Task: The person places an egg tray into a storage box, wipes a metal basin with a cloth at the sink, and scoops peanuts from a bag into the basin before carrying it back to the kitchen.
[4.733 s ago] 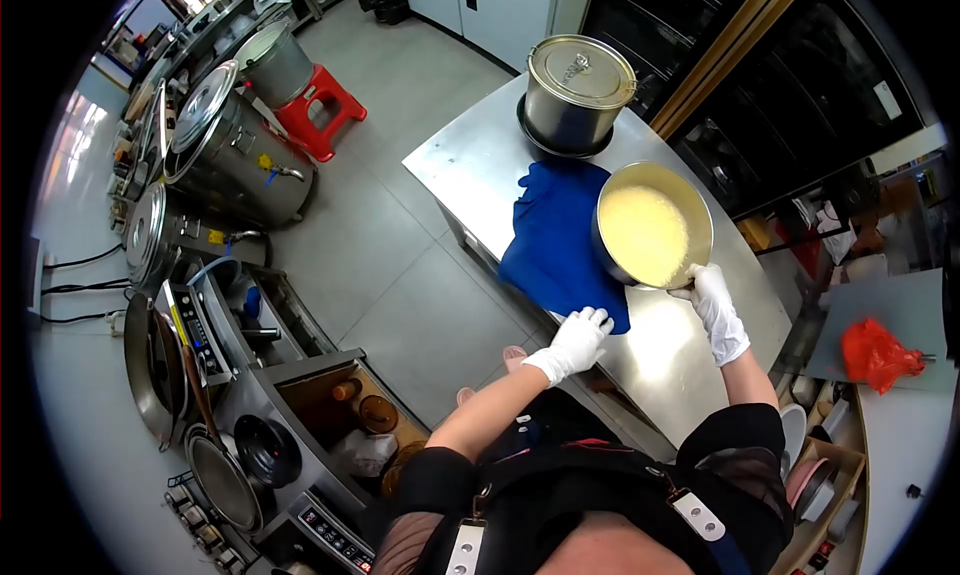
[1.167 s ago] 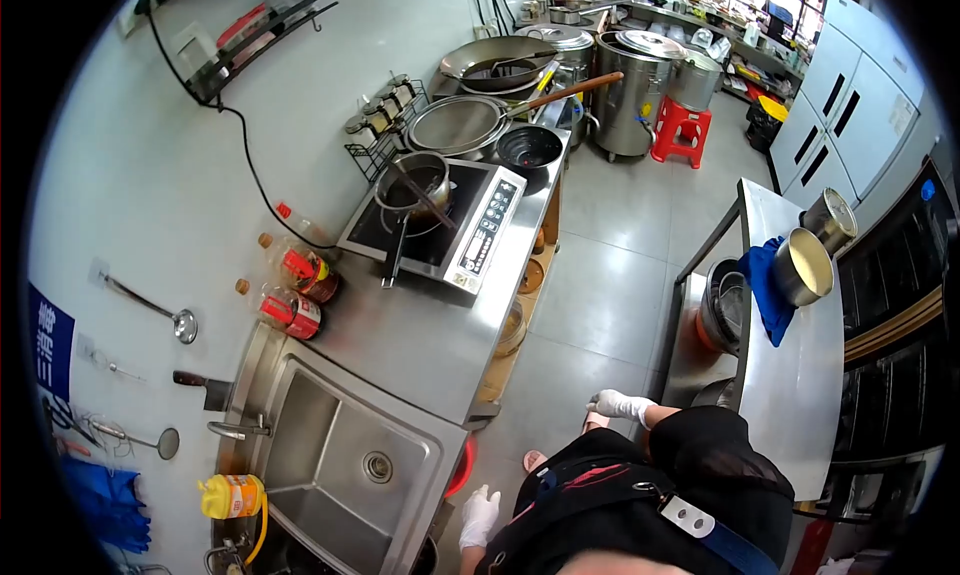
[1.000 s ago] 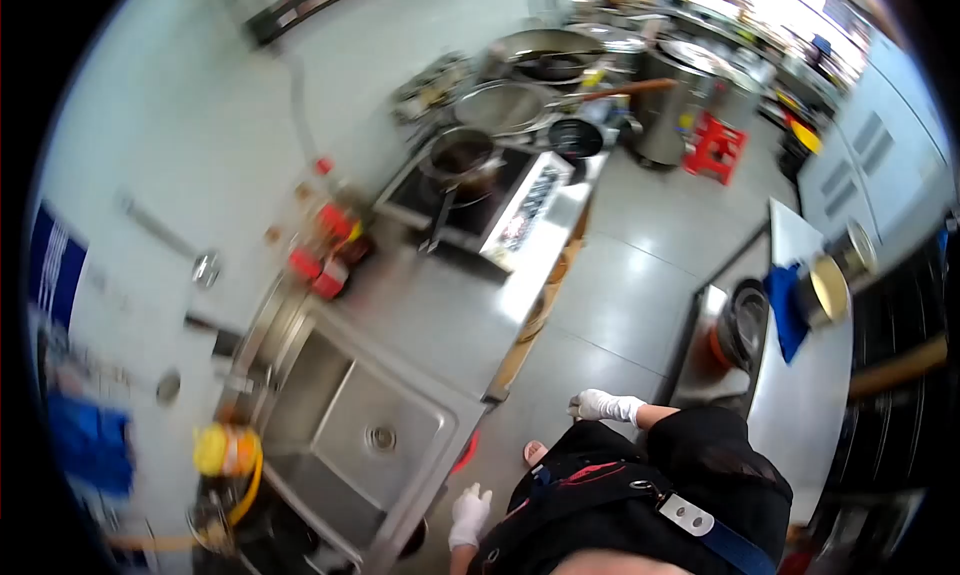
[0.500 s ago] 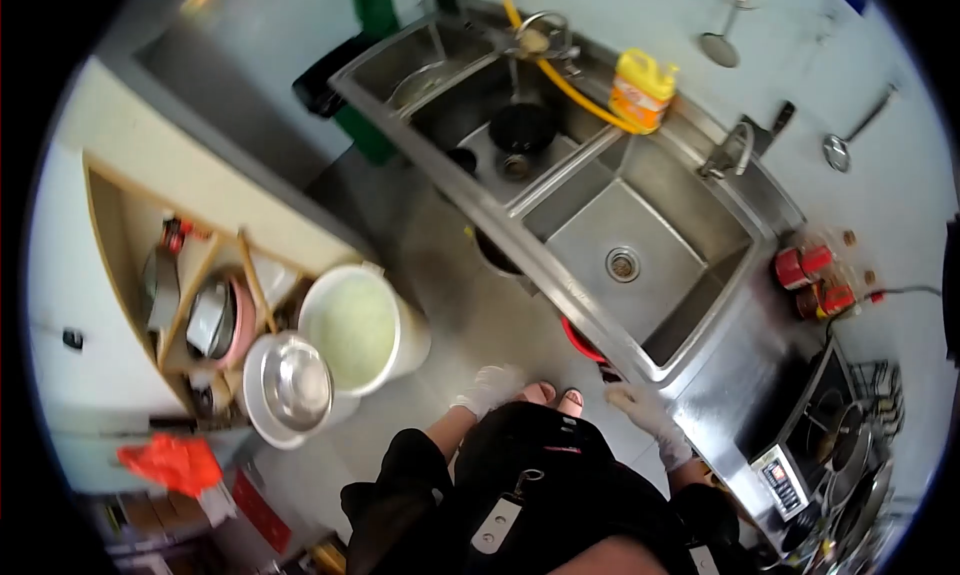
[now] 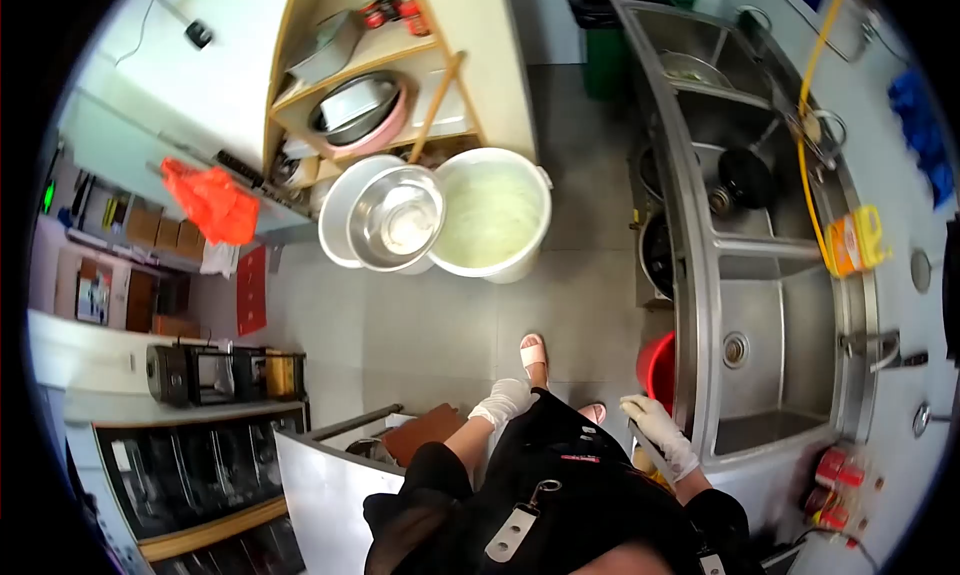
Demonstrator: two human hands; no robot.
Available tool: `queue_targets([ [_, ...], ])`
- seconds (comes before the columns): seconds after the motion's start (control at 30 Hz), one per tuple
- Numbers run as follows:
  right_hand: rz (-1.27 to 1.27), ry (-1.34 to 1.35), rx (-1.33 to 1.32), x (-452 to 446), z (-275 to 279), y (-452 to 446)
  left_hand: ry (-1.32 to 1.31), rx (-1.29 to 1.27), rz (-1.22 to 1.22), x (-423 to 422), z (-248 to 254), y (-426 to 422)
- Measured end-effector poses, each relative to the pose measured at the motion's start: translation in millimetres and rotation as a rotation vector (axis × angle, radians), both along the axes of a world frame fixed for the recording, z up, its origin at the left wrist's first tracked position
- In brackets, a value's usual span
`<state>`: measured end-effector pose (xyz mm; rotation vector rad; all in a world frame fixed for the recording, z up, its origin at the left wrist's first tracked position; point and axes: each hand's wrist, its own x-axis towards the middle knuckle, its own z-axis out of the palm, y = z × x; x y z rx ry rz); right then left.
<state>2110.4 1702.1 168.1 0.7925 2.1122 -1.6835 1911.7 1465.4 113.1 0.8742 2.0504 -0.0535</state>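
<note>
My left hand, in a white glove, hangs low beside my dark clothing; its fingers are partly hidden and seem loosely curled, with no object seen in them. My right hand, also gloved, hangs near the sink counter's front edge with its fingers apart and nothing in it. Ahead on the floor stands a big white bucket of pale greenish liquid. Touching its left side, a shiny steel bowl rests on a second white bucket. A red bucket stands under the counter near my right hand.
The sink counter runs along the right, with a yellow bottle at its back. A wooden shelf with basins stands ahead. A red bag hangs at left. The steel table is at lower left, beyond it a dark cabinet.
My view has swung round from the table and stove to the buckets, shelf and sinks. My left hand has let go of the blue cloth and my right hand of the pot, both left on the table.
</note>
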Motion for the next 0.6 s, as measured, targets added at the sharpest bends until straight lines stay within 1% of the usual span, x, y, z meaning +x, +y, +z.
queue_targets([
  [0.07, 0.045, -0.031, -0.056, -18.4, -11.7, -7.8, 0.009, 0.067, 0.09, -12.8, -3.0, -8.1],
  [0.1, 0.071, -0.024, -0.07, -25.6, -20.9, -6.4, 0.02, 0.123, 0.215, -20.2, -11.0, -10.3],
  [0.13, 0.095, -0.039, -0.066, -37.4, -18.0, -6.7, 0.026, 0.182, 0.339, -33.5, -23.3, -16.9],
  [0.17, 0.07, -0.068, -0.099, -45.3, -19.3, -7.9, 0.033, 0.24, 0.461, -46.6, -40.9, -26.7],
  [0.23, 0.111, -0.06, -0.085, -58.1, -45.8, -3.3, -0.427, 0.327, 1.081, -101.8, -128.2, -69.8],
  [0.3, 0.097, -0.093, -0.063, -88.7, -47.4, 5.1, -0.505, 0.557, 1.687, -169.9, -108.1, -87.3],
  [0.33, 0.061, -0.112, -0.073, -101.1, -51.2, 10.9, -0.533, 0.647, 1.868, -206.0, -119.3, -101.6],
  [0.37, 0.019, -0.133, -0.088, -109.7, -56.7, 14.6, -0.557, 0.731, 2.046, -240.1, -145.5, -121.7],
  [0.43, -0.024, -0.172, -0.059, -127.4, -65.4, 23.3, -0.778, 0.873, 2.2, -308.5, -223.6, -167.9],
  [0.5, -0.061, -0.226, -0.032, -146.2, -71.3, 29.6, -0.752, 0.988, 2.431, -333.9, -188.7, -155.0],
  [0.6, -0.087, -0.263, -0.018, -172.2, -76.5, 33.0, -0.759, 1.041, 2.601, -362.8, -155.3, -134.1],
])
